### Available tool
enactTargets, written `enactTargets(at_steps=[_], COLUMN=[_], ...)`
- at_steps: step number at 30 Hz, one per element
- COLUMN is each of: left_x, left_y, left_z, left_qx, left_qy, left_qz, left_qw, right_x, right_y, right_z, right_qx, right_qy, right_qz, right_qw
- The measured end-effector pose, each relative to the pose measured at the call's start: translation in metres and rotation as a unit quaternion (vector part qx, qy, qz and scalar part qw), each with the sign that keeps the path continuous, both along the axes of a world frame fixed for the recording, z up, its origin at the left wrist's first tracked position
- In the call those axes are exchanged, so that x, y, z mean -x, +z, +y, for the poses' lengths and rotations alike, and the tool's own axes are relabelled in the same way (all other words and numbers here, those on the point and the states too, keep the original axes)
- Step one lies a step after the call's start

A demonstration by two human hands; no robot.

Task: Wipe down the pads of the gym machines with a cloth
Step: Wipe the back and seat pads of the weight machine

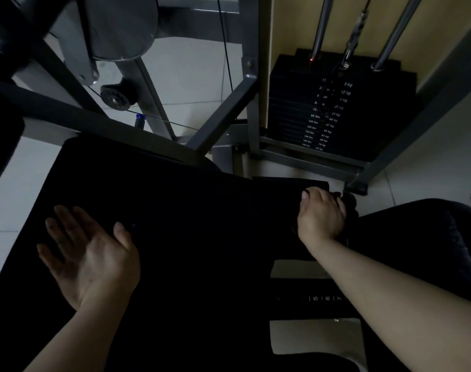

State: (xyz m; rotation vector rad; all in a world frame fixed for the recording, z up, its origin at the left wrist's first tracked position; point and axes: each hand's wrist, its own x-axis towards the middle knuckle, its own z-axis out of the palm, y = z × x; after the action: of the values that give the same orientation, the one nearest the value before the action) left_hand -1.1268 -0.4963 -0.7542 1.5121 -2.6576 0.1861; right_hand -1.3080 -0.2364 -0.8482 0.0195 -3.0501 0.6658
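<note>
The left hand (86, 253) lies palm-up, its grip spread, over the black pad (180, 216); the right hand (321, 213) bunches a dark cloth (349, 202) at the pad's right edge. A weight stack (336, 108) and grey frame (223, 114) crowd the far side; pale floor (14, 189) lies open left.

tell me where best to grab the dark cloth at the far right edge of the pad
Best taken by the bunched part under the right hand, coming from above. The dark cloth lies crumpled against the far right edge of the black pad, so fingers curled down over the bunch should gather it. It is too dark to make out its edges. The left hand hovers open, palm up.
</note>
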Motion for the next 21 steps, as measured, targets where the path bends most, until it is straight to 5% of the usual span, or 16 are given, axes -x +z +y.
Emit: enactTargets(at_steps=[3,8,12,21], left_x=[0.000,0.001,-0.001,-0.003], left_y=[0.002,0.002,0.001,-0.002], left_z=[-0.001,0.000,-0.002,-0.005], left_qx=[-0.006,-0.006,-0.002,0.009], left_qy=[0.001,0.000,-0.010,-0.025], left_qz=[-0.011,-0.013,-0.004,0.012], left_qw=[1.000,1.000,1.000,1.000], right_x=[-0.005,-0.018,-0.007,0.014], right_y=[0.011,0.043,0.033,-0.007], right_z=[-0.031,-0.103,-0.067,0.035], right_qx=[0.038,0.037,-0.014,-0.045], right_qy=[0.031,0.222,0.258,0.105], right_qz=[-0.005,-0.026,-0.005,-0.043], right_qw=[0.999,0.974,0.966,0.993])
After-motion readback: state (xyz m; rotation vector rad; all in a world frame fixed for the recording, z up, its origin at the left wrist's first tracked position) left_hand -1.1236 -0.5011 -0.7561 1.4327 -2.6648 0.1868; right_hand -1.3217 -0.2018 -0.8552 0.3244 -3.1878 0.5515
